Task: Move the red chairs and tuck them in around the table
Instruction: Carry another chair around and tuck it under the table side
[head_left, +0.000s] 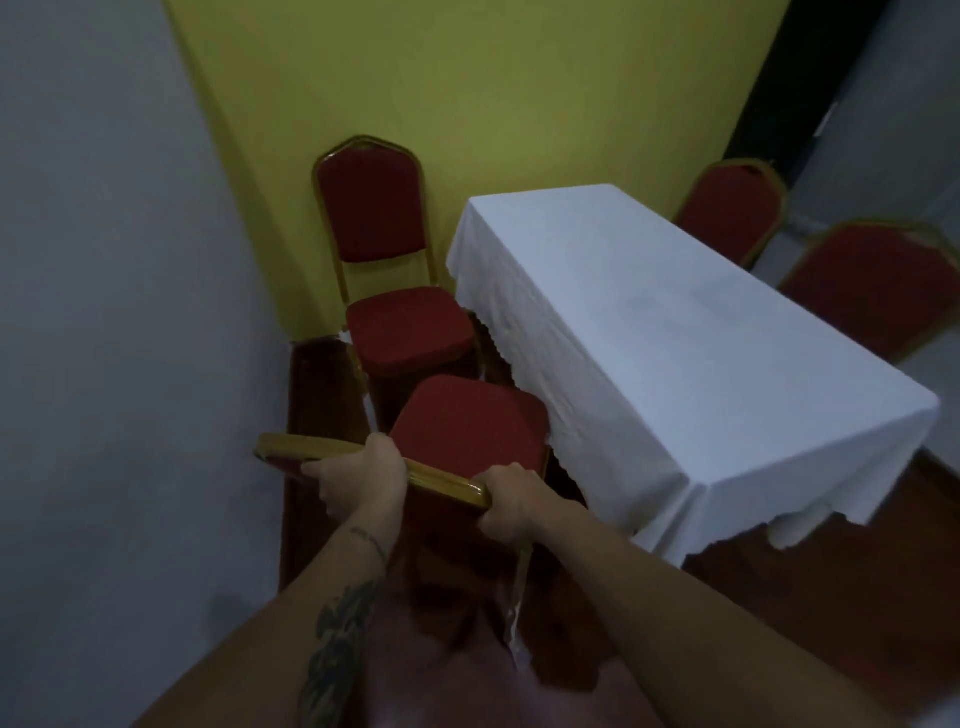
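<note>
Directly below me stands a red chair (470, 421) with a gold frame, its seat beside the long left side of the table (691, 332), which wears a white cloth. My left hand (361, 475) grips the top rail of the chair's back. My right hand (511, 501) holds the same rail at its right end. A second red chair (410, 327) stands farther along that side, its seat edge touching the hanging cloth. Two more red chairs (735, 205) (878, 283) stand on the table's far right side.
A grey wall (119, 312) runs close on the left, leaving a narrow strip of dark wooden floor (311, 384). A yellow-green wall (467, 93) closes the back. More dark floor (810, 613) lies at the table's near end.
</note>
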